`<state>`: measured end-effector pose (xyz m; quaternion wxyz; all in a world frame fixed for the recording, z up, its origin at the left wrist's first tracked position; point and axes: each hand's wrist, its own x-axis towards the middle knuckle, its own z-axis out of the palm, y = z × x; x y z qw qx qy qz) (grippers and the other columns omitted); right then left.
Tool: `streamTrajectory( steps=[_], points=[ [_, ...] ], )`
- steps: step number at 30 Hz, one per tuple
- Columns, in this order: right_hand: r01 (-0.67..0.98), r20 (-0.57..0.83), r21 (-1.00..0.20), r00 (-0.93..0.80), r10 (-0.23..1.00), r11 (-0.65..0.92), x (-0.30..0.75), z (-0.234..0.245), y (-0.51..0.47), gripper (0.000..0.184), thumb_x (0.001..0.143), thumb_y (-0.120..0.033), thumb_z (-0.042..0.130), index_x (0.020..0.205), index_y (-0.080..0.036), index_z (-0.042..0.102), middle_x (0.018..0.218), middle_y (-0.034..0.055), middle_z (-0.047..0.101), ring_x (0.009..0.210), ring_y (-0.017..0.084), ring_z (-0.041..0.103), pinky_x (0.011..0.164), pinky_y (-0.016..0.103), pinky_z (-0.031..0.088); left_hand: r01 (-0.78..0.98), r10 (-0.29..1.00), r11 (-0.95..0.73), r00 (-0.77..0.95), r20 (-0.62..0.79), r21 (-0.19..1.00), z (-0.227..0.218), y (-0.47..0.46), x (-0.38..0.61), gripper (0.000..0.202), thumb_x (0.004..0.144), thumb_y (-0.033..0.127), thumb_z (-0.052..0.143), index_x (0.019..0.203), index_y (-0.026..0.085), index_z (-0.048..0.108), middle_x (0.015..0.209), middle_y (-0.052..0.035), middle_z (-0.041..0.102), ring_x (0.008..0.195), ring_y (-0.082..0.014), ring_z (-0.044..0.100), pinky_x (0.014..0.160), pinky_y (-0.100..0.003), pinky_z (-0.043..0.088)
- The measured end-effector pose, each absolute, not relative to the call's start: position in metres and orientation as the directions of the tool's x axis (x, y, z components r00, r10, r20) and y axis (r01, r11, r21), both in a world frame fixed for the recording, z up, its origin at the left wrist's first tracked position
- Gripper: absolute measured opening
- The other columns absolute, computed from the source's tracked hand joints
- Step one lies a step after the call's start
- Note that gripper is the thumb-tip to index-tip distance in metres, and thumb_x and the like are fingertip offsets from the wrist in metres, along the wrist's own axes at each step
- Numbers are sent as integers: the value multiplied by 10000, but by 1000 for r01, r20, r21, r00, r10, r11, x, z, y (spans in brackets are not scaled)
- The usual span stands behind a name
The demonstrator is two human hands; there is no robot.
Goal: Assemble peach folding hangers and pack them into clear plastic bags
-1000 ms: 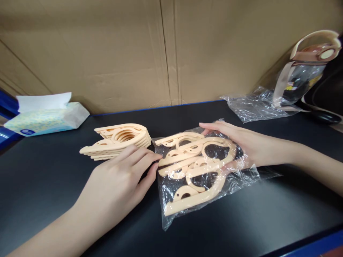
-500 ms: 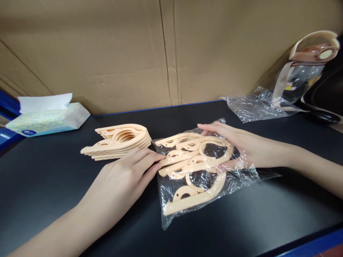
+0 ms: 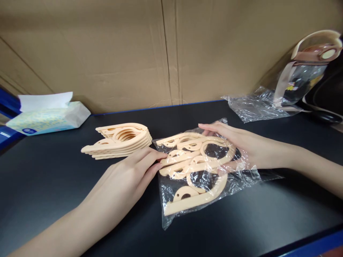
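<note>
Left hand (image 3: 128,176) edges right, fingertips pinching the left edge of the bag (image 3: 171,189); right hand (image 3: 241,146) is spread flat on its right end; the hangers (image 3: 193,164) lie left-right.

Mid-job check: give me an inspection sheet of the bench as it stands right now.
Surface: black table, flat and matte.
Job's things: clear bag lying flat, holding loose peach hangers; a neat stack of hangers lies unbagged to its left.
Clutter: tissue pack far left; crumpled clear plastic and a beige-topped clear item far right.
Grippers: left hand has its fingers at the bag's left edge, grip unclear; right hand lies open over the bag's right part.
Cables: nothing seen.
Surroundings: cardboard wall behind the table.
</note>
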<state>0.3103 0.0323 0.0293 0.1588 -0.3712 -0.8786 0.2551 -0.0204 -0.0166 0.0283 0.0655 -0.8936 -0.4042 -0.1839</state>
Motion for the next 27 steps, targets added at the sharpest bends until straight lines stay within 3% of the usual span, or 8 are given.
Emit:
streamTrajectory(
  steps=[8,14,20,27],
  points=[
    [592,82,-527,-679,730,610,308,34,28,1065,800,-628,807,1685,-327,296,1469,115,575,1320,389,603,1107,575,507,755,727,-656,634,264,-7,22,-18,-24,398,1136,318,307,1309,215,650,1275,-84,749,1011,-273,797,689,-335,675],
    [564,99,-500,-716,691,657,304,38,25,1021,837,-617,780,1684,-340,283,1485,128,574,1362,391,574,1137,608,484,730,689,-681,663,292,-49,20,-17,-20,384,1103,171,271,1278,186,612,1194,-96,752,941,-260,807,641,-336,664],
    [588,70,-495,-707,704,640,307,39,25,1064,835,-629,783,1698,-314,247,1525,137,559,1392,407,557,1153,601,471,722,685,-690,672,282,-45,20,-16,-23,302,1137,248,322,1349,240,537,1260,-58,736,999,-237,797,643,-302,644],
    [655,-6,-503,-654,756,563,329,46,28,1206,802,-624,835,1721,-352,102,1397,125,665,1191,388,692,988,523,584,728,638,-680,644,422,-84,25,-18,-22,303,1147,346,324,1257,217,574,1175,-54,756,946,-231,796,655,-308,620]
  ],
)
